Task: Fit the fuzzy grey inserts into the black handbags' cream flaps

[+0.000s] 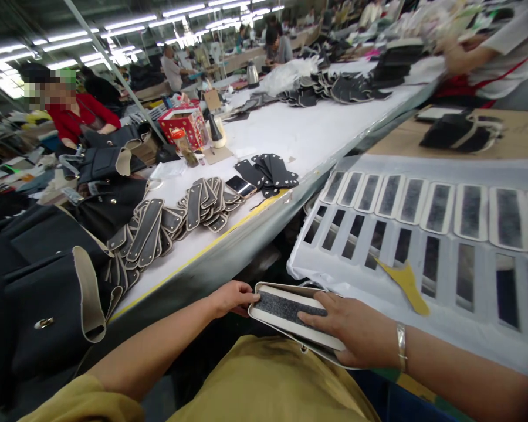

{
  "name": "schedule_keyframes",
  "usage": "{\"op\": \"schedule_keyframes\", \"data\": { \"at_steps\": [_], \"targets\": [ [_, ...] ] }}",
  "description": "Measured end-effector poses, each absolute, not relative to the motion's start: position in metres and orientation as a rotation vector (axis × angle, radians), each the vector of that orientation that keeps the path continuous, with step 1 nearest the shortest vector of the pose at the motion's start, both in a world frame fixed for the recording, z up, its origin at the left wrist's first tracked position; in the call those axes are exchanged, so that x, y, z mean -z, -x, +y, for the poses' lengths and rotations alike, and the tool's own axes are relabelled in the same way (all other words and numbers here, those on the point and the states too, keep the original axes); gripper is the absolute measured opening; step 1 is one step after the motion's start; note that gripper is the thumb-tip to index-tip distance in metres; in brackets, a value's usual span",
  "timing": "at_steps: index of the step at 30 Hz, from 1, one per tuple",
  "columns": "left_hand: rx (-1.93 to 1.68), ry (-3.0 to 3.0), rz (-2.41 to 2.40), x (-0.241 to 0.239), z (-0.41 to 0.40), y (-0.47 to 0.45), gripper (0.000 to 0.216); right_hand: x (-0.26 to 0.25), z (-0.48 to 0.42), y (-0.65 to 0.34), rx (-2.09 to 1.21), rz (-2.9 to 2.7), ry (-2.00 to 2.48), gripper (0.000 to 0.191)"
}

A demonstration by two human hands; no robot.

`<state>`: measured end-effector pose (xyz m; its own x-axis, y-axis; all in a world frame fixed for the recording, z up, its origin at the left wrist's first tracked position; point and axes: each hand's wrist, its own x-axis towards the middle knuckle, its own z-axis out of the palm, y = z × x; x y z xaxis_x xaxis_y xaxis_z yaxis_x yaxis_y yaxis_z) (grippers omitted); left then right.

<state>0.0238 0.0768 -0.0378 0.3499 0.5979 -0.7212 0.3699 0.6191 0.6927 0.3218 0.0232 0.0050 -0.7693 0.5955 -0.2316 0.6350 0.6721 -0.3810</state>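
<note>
I hold a cream-edged rectangular strap piece with a dark grey centre (286, 310) over my lap. My left hand (231, 297) grips its left end with curled fingers. My right hand (349, 331) lies on top of its right half, fingers pressed flat on the dark centre and thumb under the edge. A silver bracelet (400, 347) is on my right wrist. To the right, rows of the same cream-and-grey pieces (426, 208) lie on a white sheet (365, 281), with a yellow scraper-like card (405, 282) resting on them.
A long white worktable (299, 138) runs away from me, with heaps of dark strap pieces (176, 220), a phone (240, 186) and a red box (185, 124). Black bags (48, 293) pile at the left. Other people work along the table and at far right (497, 53).
</note>
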Motion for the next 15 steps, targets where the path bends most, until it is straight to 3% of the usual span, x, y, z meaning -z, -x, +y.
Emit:
{"op": "schedule_keyframes", "data": {
  "at_steps": [3,7,11,15],
  "targets": [
    [-0.291,-1.168,1.327,0.023,0.072,-0.028,0.048,-0.008,0.022,-0.321,0.622,2.777,-1.022,0.077],
    [-0.553,-2.045,1.358,0.007,0.048,-0.053,0.042,-0.014,0.022,-0.320,0.549,2.750,-0.999,0.074],
    [-0.109,-2.553,0.772,0.013,0.015,-0.083,0.058,-0.014,0.022,-0.319,0.502,2.753,-0.973,0.074],
    [0.107,-2.669,0.789,0.022,0.005,-0.095,0.067,-0.015,0.023,-0.323,0.564,2.754,-0.996,0.072]
  ]
}}
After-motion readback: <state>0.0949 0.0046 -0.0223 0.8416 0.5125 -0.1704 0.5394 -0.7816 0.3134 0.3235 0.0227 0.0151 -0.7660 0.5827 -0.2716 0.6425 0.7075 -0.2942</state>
